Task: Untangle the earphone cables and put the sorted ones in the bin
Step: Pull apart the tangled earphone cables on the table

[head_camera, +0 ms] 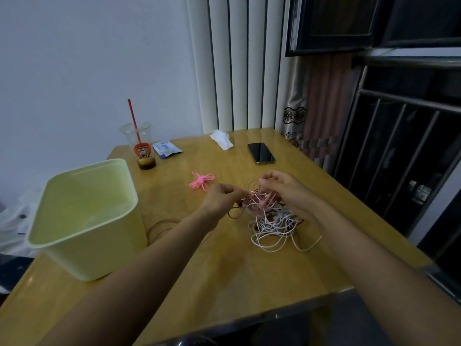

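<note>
A tangle of pink and white earphone cables (272,221) lies on a wooden table (224,270), right of centre, with its white loops spilling toward the near edge. The left hand (220,197) pinches pink strands at the tangle's left side, fingers curled tight. The right hand (287,189) curls over the top, fingertips pinching strands. Which cable each hand holds cannot be made out. A brown cable (159,227) loops beside the pale green bin (82,250) at left, partly hidden behind the left forearm.
</note>
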`<state>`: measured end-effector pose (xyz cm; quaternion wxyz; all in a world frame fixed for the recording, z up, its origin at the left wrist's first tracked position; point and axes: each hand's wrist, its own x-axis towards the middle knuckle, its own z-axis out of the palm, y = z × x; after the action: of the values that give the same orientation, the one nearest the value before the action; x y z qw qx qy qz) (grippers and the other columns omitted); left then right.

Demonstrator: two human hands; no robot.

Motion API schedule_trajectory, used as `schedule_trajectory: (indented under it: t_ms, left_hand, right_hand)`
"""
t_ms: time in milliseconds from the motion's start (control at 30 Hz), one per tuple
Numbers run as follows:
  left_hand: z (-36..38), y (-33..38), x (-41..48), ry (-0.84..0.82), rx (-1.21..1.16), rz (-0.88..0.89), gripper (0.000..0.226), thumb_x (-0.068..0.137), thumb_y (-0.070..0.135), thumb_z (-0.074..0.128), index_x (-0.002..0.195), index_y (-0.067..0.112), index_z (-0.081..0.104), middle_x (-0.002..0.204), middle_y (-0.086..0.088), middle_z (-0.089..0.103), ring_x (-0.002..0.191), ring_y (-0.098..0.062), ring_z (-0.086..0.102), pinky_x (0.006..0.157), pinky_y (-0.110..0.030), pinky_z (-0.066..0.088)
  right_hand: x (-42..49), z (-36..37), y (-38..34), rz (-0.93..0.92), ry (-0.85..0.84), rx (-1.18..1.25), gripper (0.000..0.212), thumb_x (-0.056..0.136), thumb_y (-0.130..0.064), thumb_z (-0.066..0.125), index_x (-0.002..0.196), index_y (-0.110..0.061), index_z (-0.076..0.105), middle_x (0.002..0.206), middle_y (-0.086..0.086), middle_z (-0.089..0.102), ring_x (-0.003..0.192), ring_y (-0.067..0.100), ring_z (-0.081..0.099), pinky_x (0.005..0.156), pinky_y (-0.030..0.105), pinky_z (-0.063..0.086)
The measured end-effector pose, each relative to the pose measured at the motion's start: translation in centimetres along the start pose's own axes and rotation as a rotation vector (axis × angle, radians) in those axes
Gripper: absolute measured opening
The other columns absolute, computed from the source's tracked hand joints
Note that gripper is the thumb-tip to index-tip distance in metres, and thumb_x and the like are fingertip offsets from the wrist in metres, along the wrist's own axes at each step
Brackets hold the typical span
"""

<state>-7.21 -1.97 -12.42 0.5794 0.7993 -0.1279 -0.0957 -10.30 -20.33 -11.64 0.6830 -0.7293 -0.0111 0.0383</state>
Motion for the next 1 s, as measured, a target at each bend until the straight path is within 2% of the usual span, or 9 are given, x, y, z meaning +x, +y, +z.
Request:
schedule_trajectory:
  t_ms: [67, 200, 367, 433, 500, 567, 700, 833, 1000]
  left_hand:
    - [-0.1, 0.3, -0.1, 0.014, -0.013, 0.007, 0.016, 0.093, 0.011, 0.06, 0.088, 0.004, 0.073, 0.082, -0.005, 0.068, 0.071, -0.006, 0.056, 0.062, -0.012, 0.046]
    - [-0.4, 0.7, -0.4, 0.034, 0.024, 0.032, 0.015, 0.091, 0.008, 0.058, 0.082, 0.007, 0.07, 0.093, -0.012, 0.069, 0.075, -0.009, 0.055, 0.07, -0.021, 0.047]
    - [-0.5, 0.4, 0.1, 0.163, 0.113, 0.079, 0.013, 0.091, 0.012, 0.066, 0.094, 0.001, 0.073, 0.09, -0.011, 0.07, 0.079, -0.014, 0.062, 0.069, -0.021, 0.05]
    - [-0.4, 0.6, 0.1, 0.18, 0.113, 0.088, 0.012, 0.09, 0.012, 0.067, 0.094, 0.003, 0.073, 0.09, -0.008, 0.071, 0.08, -0.013, 0.063, 0.069, -0.019, 0.051]
    - [-0.1, 0.6, 0.1, 0.151, 0.101, 0.081, 0.01, 0.09, 0.01, 0.066, 0.091, 0.004, 0.073, 0.092, -0.009, 0.072, 0.085, -0.017, 0.066, 0.071, -0.022, 0.052]
    - [0.2, 0.5, 0.0, 0.118, 0.081, 0.053, 0.012, 0.09, 0.008, 0.064, 0.092, 0.001, 0.073, 0.095, -0.012, 0.073, 0.087, -0.019, 0.066, 0.07, -0.02, 0.052]
    - [0.4, 0.0, 0.1, 0.104, -0.011, 0.01, 0.014, 0.09, 0.008, 0.064, 0.091, -0.004, 0.072, 0.099, -0.019, 0.072, 0.087, -0.019, 0.063, 0.073, -0.021, 0.048]
    - [0.4, 0.3, 0.2, 0.134, -0.041, 0.011, 0.014, 0.091, 0.01, 0.063, 0.089, -0.001, 0.072, 0.085, -0.009, 0.069, 0.075, -0.009, 0.06, 0.059, -0.01, 0.047]
    - [-0.6, 0.3, 0.5, 0.277, -0.096, 0.031, 0.018, 0.093, 0.012, 0.061, 0.098, -0.001, 0.073, 0.076, 0.006, 0.056, 0.07, 0.002, 0.048, 0.053, -0.004, 0.037]
  right_hand:
    - [-0.1, -0.5, -0.8, 0.02, -0.082, 0.009, 0.021, 0.09, -0.006, 0.066, 0.108, -0.007, 0.054, 0.08, 0.007, 0.067, 0.064, 0.017, 0.063, 0.059, 0.025, 0.053]
    - [-0.2, -1.0, -2.2, 0.1, -0.164, -0.545, 0.028, 0.083, 0.008, 0.067, 0.105, -0.008, 0.061, 0.069, 0.001, 0.059, 0.058, 0.01, 0.057, 0.057, 0.024, 0.049]
    - [0.5, -1.6, -3.2, -0.185, 0.399, -1.144, 0.033, 0.081, 0.004, 0.066, 0.082, -0.029, 0.063, 0.087, -0.002, 0.058, 0.086, 0.019, 0.055, 0.074, 0.032, 0.041]
    - [0.6, -2.0, -3.0, -0.104, 0.365, -1.295, 0.032, 0.083, -0.004, 0.071, 0.084, -0.035, 0.061, 0.091, -0.008, 0.057, 0.099, 0.017, 0.054, 0.093, 0.037, 0.038]
    - [0.3, -2.6, -2.7, 0.132, 0.015, -1.099, 0.031, 0.083, -0.01, 0.074, 0.098, -0.035, 0.062, 0.101, -0.011, 0.06, 0.108, 0.015, 0.056, 0.102, 0.039, 0.042]
    - [-0.2, -2.6, -2.8, 0.112, -0.222, -0.675, 0.041, 0.084, -0.015, 0.074, 0.118, -0.033, 0.061, 0.122, -0.01, 0.059, 0.119, 0.01, 0.054, 0.1, 0.033, 0.046]
    - [-0.3, -0.3, -2.7, -0.197, -0.099, -0.54, 0.05, 0.087, -0.027, 0.072, 0.133, -0.034, 0.053, 0.135, -0.014, 0.052, 0.126, 0.002, 0.047, 0.099, 0.028, 0.044]
    - [0.2, 2.2, 0.1, -0.042, -0.152, -0.805, 0.062, 0.08, -0.038, 0.078, 0.134, -0.029, 0.049, 0.12, -0.012, 0.061, 0.109, 0.008, 0.06, 0.096, 0.038, 0.051]
    - [1.1, 0.9, 0.1, -0.274, 0.32, -1.048, 0.038, 0.079, -0.037, 0.077, 0.112, -0.032, 0.057, 0.106, -0.017, 0.062, 0.107, 0.012, 0.055, 0.095, 0.034, 0.033]
